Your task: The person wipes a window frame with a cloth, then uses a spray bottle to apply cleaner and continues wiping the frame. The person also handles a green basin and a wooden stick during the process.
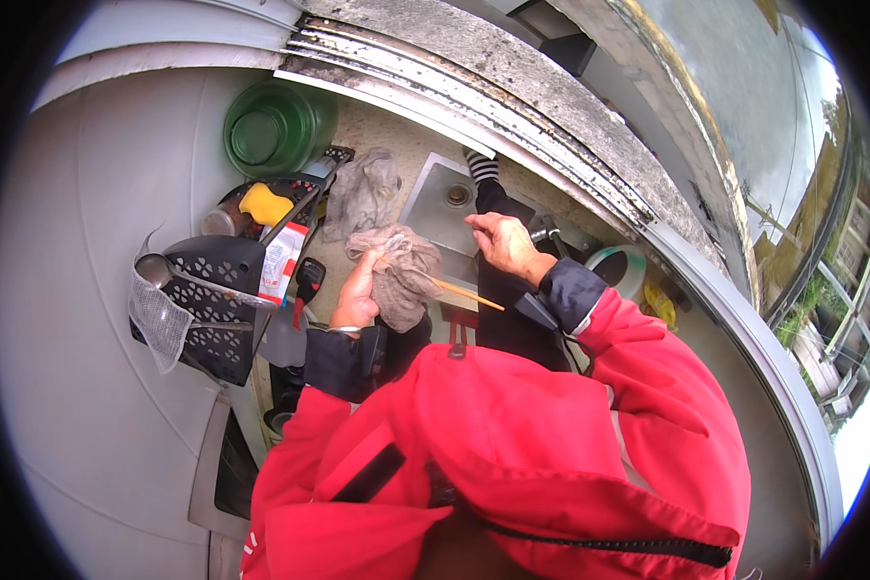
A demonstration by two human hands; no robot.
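Note:
My left hand (359, 293) grips a bunched grey-brown cloth (406, 279). A thin wooden stick (471, 295), like a chopstick, passes by the cloth and points to the right; its other end is hidden in the folds. My right hand (507, 243) hovers over the right side of a metal sink (435, 206), fingers loosely bent, with nothing visible in it. Below that hand, my dark-trousered leg (500, 290) crosses the sink, ending in a striped sock (483, 166). Behind the held cloth, a second grey cloth (362, 190) lies crumpled on the counter.
A green plastic basin (261, 134) stands at the back left. Before it, a black rack (217, 268) carries a yellow sponge (264, 205), a ladle (156, 270) and mesh netting (161, 326). A faucet (544, 230) and tape roll (627, 264) sit right, below a dirty window track (435, 94).

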